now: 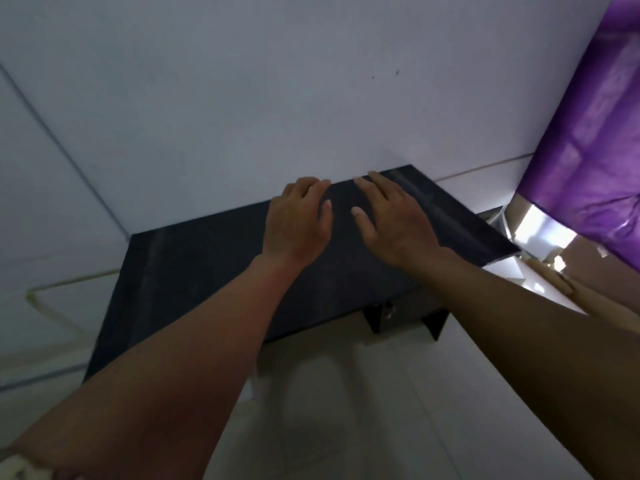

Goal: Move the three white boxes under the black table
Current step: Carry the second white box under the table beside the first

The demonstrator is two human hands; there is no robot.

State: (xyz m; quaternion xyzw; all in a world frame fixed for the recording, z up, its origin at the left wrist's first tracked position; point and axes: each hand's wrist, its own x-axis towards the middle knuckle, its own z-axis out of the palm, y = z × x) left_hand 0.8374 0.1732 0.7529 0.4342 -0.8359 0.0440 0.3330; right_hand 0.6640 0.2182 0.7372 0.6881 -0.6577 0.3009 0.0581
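Both hands reach out over the black counter (207, 271), the left hand (294, 220) and the right hand (391, 220) side by side toward twelve o'clock, each grip spread flat with fingers loose and nothing held. No white box can be clearly made out: only pale, blurred shapes (533, 237) lie at three o'clock beside the purple cloth (588, 150), so I cannot tell their look. The moving seems wholly still to do.

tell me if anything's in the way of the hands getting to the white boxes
Can't say: no white boxes are clearly in view. Both hands, left hand and right hand, hover open over the black table, holding nothing. The space under it is mostly hidden.
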